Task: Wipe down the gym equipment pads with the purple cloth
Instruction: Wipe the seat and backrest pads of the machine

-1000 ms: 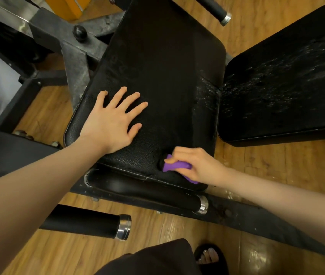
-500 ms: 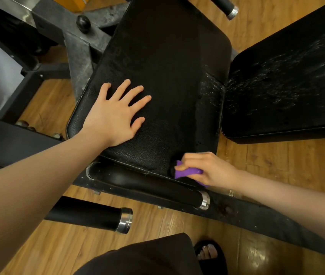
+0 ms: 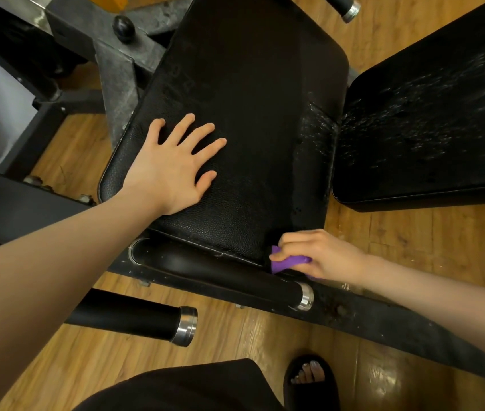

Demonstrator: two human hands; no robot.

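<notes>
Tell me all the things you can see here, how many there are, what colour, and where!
seat pad: 1, black, centre, droplets on its right strip
second pad: 1, black, right, speckled with droplets
purple cloth: 1, purple, at the seat pad's near right corner
roller handles: 3 seen, black with silver caps, two near, one top
metal frame: grey and black, upper left
knob: 1, black, upper left
floor: brown wood
sandal: 1, black, bottom
left hand: flat on seat pad
right hand: pinches cloth
</notes>
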